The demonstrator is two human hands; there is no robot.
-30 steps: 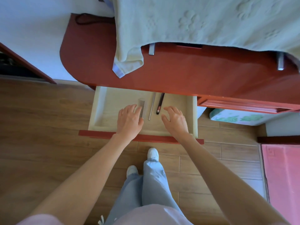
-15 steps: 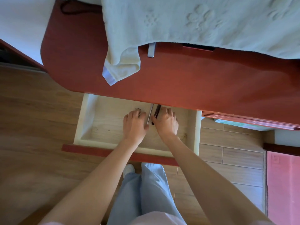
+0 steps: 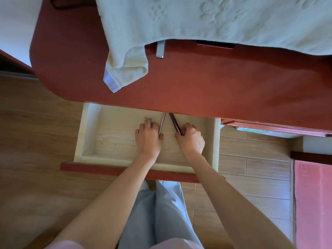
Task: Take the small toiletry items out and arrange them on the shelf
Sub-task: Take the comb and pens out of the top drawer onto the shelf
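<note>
An open pale wooden drawer point(image 3: 89, 133) sticks out from under a red-brown shelf top point(image 3: 197, 90). Both my hands are inside it. My left hand point(image 3: 148, 139) pinches a thin silver stick point(image 3: 162, 123) between thumb and fingers, and its fingers also lie over a small grey comb point(image 3: 148, 119), of which only the far end shows. My right hand point(image 3: 190, 139) grips a dark red-and-black stick point(image 3: 173, 122) that angles away to the upper left. The far ends of both sticks reach under the shelf edge.
A pale green towel point(image 3: 197, 24) drapes over the shelf top, one corner hanging down at left. A silver handle point(image 3: 160, 49) shows below the towel. Wooden floor lies around, a pink mat point(image 3: 314, 203) at right. My legs in light blue trousers point(image 3: 161, 212) stand before the drawer front point(image 3: 125, 170).
Both hands reached deeper into the drawer and closed on the sticks. The dark stick has swung from leaning right to leaning left. The camera moved closer over the drawer.
</note>
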